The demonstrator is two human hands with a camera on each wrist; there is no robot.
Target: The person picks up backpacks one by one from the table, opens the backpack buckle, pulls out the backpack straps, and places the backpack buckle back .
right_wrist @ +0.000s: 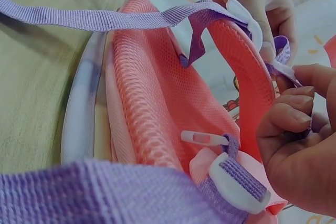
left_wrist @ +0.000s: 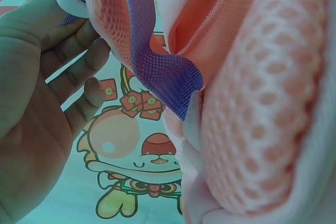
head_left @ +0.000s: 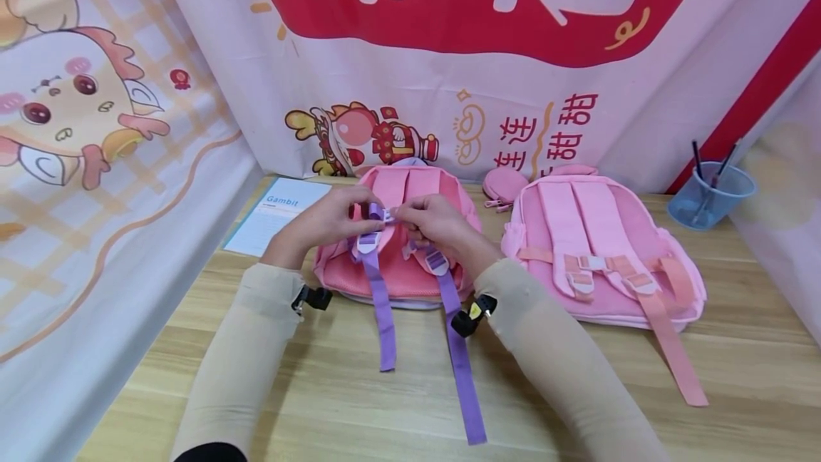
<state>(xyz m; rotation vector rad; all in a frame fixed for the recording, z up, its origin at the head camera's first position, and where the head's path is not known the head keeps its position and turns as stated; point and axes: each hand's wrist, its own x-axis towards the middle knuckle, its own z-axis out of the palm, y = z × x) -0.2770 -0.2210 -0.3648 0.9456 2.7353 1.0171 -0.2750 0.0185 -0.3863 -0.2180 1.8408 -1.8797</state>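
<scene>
A pink backpack (head_left: 423, 284) with purple webbing lies on the table, its shoulder straps facing up. My left hand (head_left: 327, 219) pinches a small white buckle (head_left: 388, 216) on the left shoulder strap, beside a loop of purple webbing (head_left: 375, 211). From the other side my right hand (head_left: 436, 223) pinches the purple webbing at that buckle between thumb and fingers. In the right wrist view, a white plastic loop piece (right_wrist: 202, 138) hangs from the other shoulder strap, near a white strap adjuster (right_wrist: 239, 182). Two long purple strap tails (head_left: 383, 319) trail toward the table's front.
A second pink backpack (head_left: 616, 234) with a fastened chest buckle (head_left: 593, 263) lies to the right. Behind it sits a small round pink pouch (head_left: 504, 186). A blue pen cup (head_left: 708, 198) stands at the far right. A Gambit booklet (head_left: 276, 216) lies on the left.
</scene>
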